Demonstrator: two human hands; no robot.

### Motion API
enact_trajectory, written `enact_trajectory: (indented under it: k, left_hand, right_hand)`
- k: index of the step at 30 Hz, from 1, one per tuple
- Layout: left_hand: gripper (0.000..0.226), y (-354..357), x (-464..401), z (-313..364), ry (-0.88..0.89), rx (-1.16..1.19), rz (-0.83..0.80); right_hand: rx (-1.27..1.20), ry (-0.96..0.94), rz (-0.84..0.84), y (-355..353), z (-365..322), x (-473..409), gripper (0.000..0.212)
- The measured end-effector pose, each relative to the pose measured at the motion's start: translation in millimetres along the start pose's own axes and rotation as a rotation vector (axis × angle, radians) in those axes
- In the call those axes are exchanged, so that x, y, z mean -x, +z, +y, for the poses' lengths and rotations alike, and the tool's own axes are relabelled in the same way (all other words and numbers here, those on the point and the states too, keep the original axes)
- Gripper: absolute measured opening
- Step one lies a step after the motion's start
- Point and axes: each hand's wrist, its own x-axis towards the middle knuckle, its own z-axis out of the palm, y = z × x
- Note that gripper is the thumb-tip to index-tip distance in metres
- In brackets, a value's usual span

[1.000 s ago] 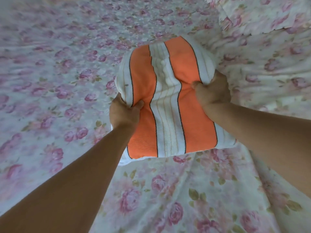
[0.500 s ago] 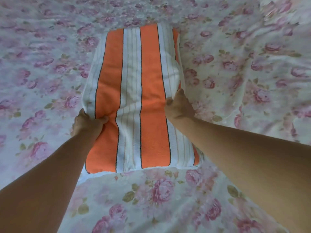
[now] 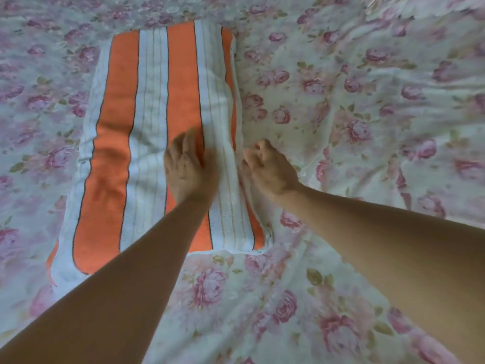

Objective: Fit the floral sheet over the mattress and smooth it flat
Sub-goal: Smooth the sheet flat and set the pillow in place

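Note:
The floral sheet (image 3: 367, 106), white with pink roses, covers the mattress across the whole view and is creased on the right and near me. An orange-and-white striped pillow (image 3: 147, 132) lies flat on it, left of centre. My left hand (image 3: 189, 166) rests palm down on the pillow's right half, fingers spread, blurred by motion. My right hand (image 3: 267, 166) is just off the pillow's right edge, over the sheet, fingers loosely curled and holding nothing.
A bunched fold of floral fabric (image 3: 420, 11) lies at the far right top. Folds of the sheet (image 3: 262, 311) run under my forearms close to me.
Both hands have let go of the pillow's sides. The pillow now lies flat on the sheet. My left hand has moved onto its top, and my right hand has come off its edge.

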Motion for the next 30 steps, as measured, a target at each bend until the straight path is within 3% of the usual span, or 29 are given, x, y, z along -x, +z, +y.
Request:
enact_trajectory:
  k: [3, 6, 9, 12, 15, 19, 22, 27, 30]
  left_hand:
    - [0.046, 26.4, 27.3, 43.9, 0.217, 0.051, -0.051]
    - [0.042, 54.7, 65.3, 81.5, 0.376, 0.129, -0.193]
    - [0.036, 83.2, 107.8, 108.8, 0.404, 0.195, -0.464]
    - [0.039, 110.1, 140.1, 126.2, 0.357, 0.122, -0.68]
    - [0.05, 132.7, 161.6, 140.5, 0.331, -0.002, -0.796]
    - [0.045, 154.0, 188.9, 163.4, 0.335, -0.041, -0.928]
    - [0.043, 164.9, 208.0, 183.3, 0.373, -0.095, -0.975]
    - [0.058, 181.5, 232.9, 213.9, 0.431, -0.144, -1.049]
    - [0.058, 188.3, 249.2, 231.8, 0.41, -0.175, -1.036]
  right_hand:
    - [0.126, -0.049, 0.126, -25.7, 40.4, 12.2, 0.031]
    - [0.344, 0.005, 0.217, -62.4, 90.9, 29.6, 0.041]
    - [0.555, 0.303, 0.301, -103.6, 143.8, 50.5, 0.058]
    - [0.602, 0.574, 0.117, -127.3, 183.3, 69.8, 0.062]
    - [0.579, 0.495, -0.047, -135.7, 206.3, 84.1, 0.029]
    - [0.595, 0.471, 0.019, -170.9, 236.6, 112.3, 0.014]
    - [0.634, 0.376, -0.02, -177.6, 252.6, 128.0, 0.019]
    - [0.237, 0.378, -0.163, -188.1, 281.9, 124.1, 0.024]
    - [0.188, 0.27, -0.211, -210.8, 306.9, 144.3, 0.016]
